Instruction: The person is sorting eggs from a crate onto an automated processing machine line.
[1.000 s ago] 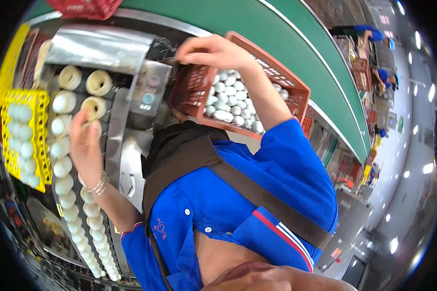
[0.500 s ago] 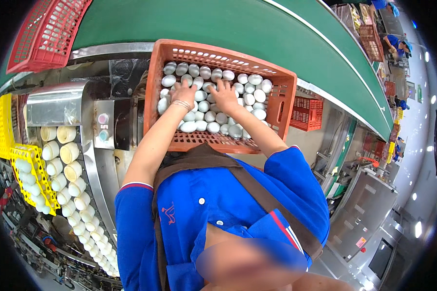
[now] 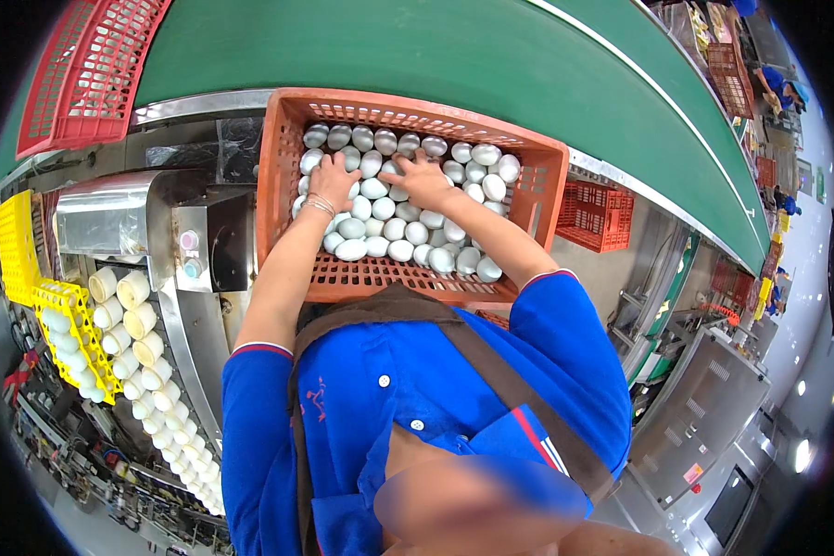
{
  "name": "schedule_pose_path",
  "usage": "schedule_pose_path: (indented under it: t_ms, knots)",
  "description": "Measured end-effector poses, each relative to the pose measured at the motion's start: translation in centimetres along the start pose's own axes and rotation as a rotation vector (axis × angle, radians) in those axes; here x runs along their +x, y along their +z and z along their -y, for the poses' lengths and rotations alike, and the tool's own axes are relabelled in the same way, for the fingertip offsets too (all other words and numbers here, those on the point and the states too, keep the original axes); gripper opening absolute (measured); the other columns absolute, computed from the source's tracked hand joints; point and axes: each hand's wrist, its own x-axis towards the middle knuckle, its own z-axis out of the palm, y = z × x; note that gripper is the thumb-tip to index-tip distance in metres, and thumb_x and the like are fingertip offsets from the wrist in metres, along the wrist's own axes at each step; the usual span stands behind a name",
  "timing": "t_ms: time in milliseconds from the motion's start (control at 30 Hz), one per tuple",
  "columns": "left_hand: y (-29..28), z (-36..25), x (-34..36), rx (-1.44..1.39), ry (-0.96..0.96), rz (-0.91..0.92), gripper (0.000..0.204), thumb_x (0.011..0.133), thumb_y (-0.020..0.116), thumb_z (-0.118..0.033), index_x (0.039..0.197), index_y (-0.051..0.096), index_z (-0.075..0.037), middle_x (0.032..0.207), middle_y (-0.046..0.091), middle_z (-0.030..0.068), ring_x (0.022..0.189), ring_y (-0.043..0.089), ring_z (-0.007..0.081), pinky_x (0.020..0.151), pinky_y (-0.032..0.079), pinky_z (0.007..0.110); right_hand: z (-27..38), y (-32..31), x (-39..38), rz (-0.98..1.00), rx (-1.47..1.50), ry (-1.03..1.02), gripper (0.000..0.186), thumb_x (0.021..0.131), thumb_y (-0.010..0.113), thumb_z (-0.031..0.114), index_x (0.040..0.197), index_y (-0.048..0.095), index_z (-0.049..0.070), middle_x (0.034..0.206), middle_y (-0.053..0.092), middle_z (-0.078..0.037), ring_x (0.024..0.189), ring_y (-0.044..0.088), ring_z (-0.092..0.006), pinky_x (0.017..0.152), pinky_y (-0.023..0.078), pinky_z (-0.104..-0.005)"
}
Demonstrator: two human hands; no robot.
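An orange-red plastic crate (image 3: 353, 275) stands in front of me, its floor covered by a layer of whitish and pale blue-grey eggs (image 3: 400, 250). My left hand (image 3: 334, 183), with bracelets at the wrist, rests on eggs in the left half, fingers apart and slightly bent. Over eggs nearer the crate's middle, my right hand (image 3: 422, 183) lies palm down with its fingers spread. Both hands touch the eggs, and neither is seen gripping one. The eggs right under the palms are hidden.
A green conveyor belt (image 3: 361, 56) runs behind the crate. On the far left is a red crate (image 3: 97, 79) with eggs. Rows of egg-holding rollers (image 3: 144, 324) and yellow egg trays (image 3: 14, 246) stand left. Another red crate (image 3: 595, 218) sits right; people work far right.
The view has shifted slightly, so the crate appears a little further left. My hands remain on the eggs, with the left one slightly farther from the right.
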Motion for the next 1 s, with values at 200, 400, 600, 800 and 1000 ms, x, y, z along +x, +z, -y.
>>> schedule_pose_path:
  t_ms: [200,400,600,800,1000]
  knots:
    - [-1.3,-0.7,-0.6,-0.063,-0.070,0.118,0.059,0.064,0.080,-0.040,0.116,0.065,-0.016,0.122,0.048,0.0147,0.116,0.044,0.0393,0.089,0.052,0.045,-1.2,-0.8,-1.5,0.078,0.020,-0.209,0.061,0.072,0.069,0.011,0.129,0.058,0.030,0.150,0.030,-0.012,0.127,0.040,-0.0398,0.092,0.050,-0.0533]
    - [-0.8,-0.2,0.0,-0.048,-0.021,0.151,0.061,0.064,0.078,-0.046,0.115,0.066,-0.015,0.116,0.057,0.0161,0.115,0.048,0.0390,0.092,0.050,0.043,-1.8,-0.1,0.6,0.149,0.003,-0.304,0.065,0.069,0.074,0.016,0.130,0.057,0.030,0.151,0.025,-0.011,0.134,0.038,-0.0378,0.089,0.054,-0.0489]
    - [-1.4,0.2,-0.5,-0.114,-0.024,0.082,0.056,0.064,0.077,-0.056,0.096,0.074,-0.010,0.100,0.071,0.0124,0.099,0.067,0.0275,0.087,0.052,0.039,1.5,1.1,2.1,0.223,-0.246,0.021,0.052,0.080,0.066,0.019,0.129,0.056,0.035,0.146,0.032,-0.015,0.133,0.039,-0.0380,0.085,0.049,-0.0603]
    - [-7.5,-2.5,-2.2,-0.695,0.067,-0.241,0.067,0.069,0.067,-0.069,0.082,0.073,-0.003,0.075,0.070,0.0163,0.074,0.069,0.0298,0.070,0.054,0.041,-2.7,7.1,3.3,0.277,-0.016,0.098,0.079,0.080,0.063,0.017,0.151,0.029,0.028,0.157,0.025,-0.014,0.145,0.019,-0.0387,0.107,0.037,-0.0519]
    - [-14.5,0.5,-16.3,-1.587,0.001,-0.332,0.040,0.078,0.078,-0.033,0.106,0.070,-0.007,0.090,0.069,0.0042,0.078,0.062,0.0110,0.069,0.051,0.028,0.0,1.2,1.5,-0.024,0.088,-0.046,0.077,0.065,0.078,0.029,0.135,0.048,0.019,0.127,0.054,-0.024,0.116,0.053,-0.0437,0.097,0.046,-0.0454]
